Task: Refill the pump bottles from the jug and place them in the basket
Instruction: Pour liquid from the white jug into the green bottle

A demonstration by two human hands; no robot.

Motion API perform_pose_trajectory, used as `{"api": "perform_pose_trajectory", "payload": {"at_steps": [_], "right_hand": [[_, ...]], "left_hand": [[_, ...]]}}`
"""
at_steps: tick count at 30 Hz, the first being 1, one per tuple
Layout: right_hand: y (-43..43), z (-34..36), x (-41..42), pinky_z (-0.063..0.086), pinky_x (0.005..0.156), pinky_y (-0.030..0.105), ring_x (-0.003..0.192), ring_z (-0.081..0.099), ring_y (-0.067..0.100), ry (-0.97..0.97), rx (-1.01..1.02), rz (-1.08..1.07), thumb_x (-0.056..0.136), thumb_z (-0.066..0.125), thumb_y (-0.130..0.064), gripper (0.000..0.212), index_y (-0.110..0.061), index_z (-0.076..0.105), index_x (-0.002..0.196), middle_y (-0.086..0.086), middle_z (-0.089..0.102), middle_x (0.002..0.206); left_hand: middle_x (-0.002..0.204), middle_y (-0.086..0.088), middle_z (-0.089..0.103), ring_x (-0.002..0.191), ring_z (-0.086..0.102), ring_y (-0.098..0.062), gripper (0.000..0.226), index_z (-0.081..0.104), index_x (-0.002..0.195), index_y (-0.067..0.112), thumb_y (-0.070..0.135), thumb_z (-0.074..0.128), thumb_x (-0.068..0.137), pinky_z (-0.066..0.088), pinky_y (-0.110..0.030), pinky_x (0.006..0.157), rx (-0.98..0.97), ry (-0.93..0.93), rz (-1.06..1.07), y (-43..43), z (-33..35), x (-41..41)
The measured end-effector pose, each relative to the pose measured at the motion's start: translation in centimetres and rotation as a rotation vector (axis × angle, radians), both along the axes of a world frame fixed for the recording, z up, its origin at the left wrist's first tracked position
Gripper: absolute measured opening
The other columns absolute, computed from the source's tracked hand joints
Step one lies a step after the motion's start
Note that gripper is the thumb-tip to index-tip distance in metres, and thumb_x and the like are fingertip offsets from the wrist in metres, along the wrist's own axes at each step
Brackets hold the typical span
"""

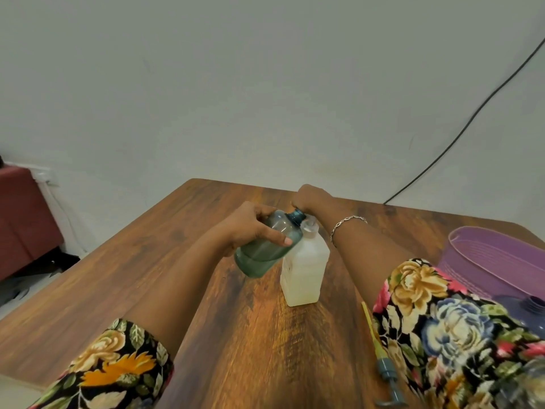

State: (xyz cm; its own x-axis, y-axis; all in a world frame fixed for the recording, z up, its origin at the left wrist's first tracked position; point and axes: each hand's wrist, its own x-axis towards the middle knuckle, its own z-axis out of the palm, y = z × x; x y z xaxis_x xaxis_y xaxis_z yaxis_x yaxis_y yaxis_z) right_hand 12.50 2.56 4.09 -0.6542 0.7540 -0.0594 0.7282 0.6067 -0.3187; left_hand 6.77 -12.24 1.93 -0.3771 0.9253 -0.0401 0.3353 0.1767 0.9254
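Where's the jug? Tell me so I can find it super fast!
Find the wooden table, then look left of the purple basket. The jug stands upright in the middle, right beside the tilted green bottle that the left hand holds. It is the only milky-white, square-sided container there.

A wooden table [236, 335] with a dark, streaked brown grain carries everything, its far corner set against a pale wall. Near its middle a whitish translucent jug [303, 273] stands upright, and well to the right sits a purple basket [486, 261]. Just in front of the basket stands a purple bottle [528, 311] with an open threaded neck, while a blue-grey pump [385, 369] with a yellow tube lies flat toward the near edge.
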Motion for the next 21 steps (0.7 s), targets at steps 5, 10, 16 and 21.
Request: {"api": "perform_pose_trajectory", "payload": {"at_steps": [5, 10, 16, 21], "right_hand": [[0.1, -1.1, 0.2, 0.034, 0.054, 0.028, 0.059, 0.045, 0.019, -0.078, 0.051, -0.01, 0.089, 0.039, -0.009, 0.026, -0.006, 0.047, 0.065, 0.005, 0.046, 0.064], [0.1, -0.9, -0.2, 0.032, 0.05, 0.027, 0.056, 0.042, 0.018, -0.099, 0.05, 0.025, 0.09, 0.04, -0.009, 0.027, -0.007, 0.044, 0.064, 0.007, 0.048, 0.07], [0.0, -0.5, 0.1, 0.031, 0.05, 0.026, 0.057, 0.043, 0.017, 0.001, 0.026, 0.014, 0.091, 0.042, -0.011, 0.031, -0.009, 0.042, 0.06, 0.006, 0.047, 0.065], [0.1, 0.3, 0.1, 0.032, 0.05, 0.026, 0.056, 0.042, 0.017, 0.022, -0.01, 0.043, 0.092, 0.044, -0.013, 0.034, -0.008, 0.042, 0.059, 0.006, 0.045, 0.062]], "left_hand": [[0.099, 0.002, 0.063, 0.09, 0.06, -0.016, 0.048, 0.06, 0.108, 0.023, 0.016, 0.078, 0.064, 0.052, -0.024, 0.068, -0.025, -0.016, -0.02, 0.2, -1.2, 0.1], [0.101, 0.0, 0.063, 0.092, 0.06, -0.018, 0.056, 0.059, 0.115, 0.019, 0.015, 0.079, 0.063, 0.053, -0.028, 0.071, -0.015, -0.026, -0.004, 0.3, -1.2, -0.1], [0.102, -0.003, 0.064, 0.093, 0.061, -0.02, 0.051, 0.06, 0.112, 0.017, 0.013, 0.078, 0.065, 0.053, -0.027, 0.072, 0.0, -0.031, 0.002, -0.2, -0.5, 0.6], [0.102, -0.005, 0.064, 0.093, 0.061, -0.022, 0.043, 0.062, 0.103, 0.019, 0.014, 0.079, 0.064, 0.052, -0.029, 0.074, 0.005, -0.026, 0.009, -0.1, 0.2, 0.6]]}}
